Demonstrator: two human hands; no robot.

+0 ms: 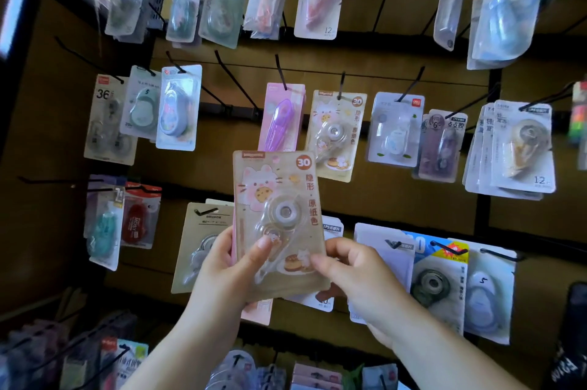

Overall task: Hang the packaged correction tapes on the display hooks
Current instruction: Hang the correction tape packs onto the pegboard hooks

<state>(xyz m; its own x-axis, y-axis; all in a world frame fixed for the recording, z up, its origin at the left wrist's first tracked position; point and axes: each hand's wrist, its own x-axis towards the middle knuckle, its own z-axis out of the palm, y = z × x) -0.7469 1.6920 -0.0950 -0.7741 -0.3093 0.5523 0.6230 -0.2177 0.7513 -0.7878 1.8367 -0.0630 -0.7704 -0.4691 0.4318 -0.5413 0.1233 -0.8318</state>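
Note:
I hold a beige packaged correction tape (279, 215) with a cartoon cat and a red "30" badge upright in front of the display. My left hand (228, 265) grips its lower left edge, thumb on the blister. My right hand (352, 275) pinches its lower right corner. Behind it in my left hand is at least one more package, pink at the edge (257, 310). A matching cat package (336, 135) hangs on a black hook (341, 84) just up and right. Left of it a pink package with a purple tape (281, 118) hangs on its own hook.
Rows of black wire hooks stick out of a brown board, most carrying packaged tapes. Two bare hooks (235, 81) stand left of the pink package and another (57, 181) at far left. Blue and white packages (444, 278) hang right of my hands.

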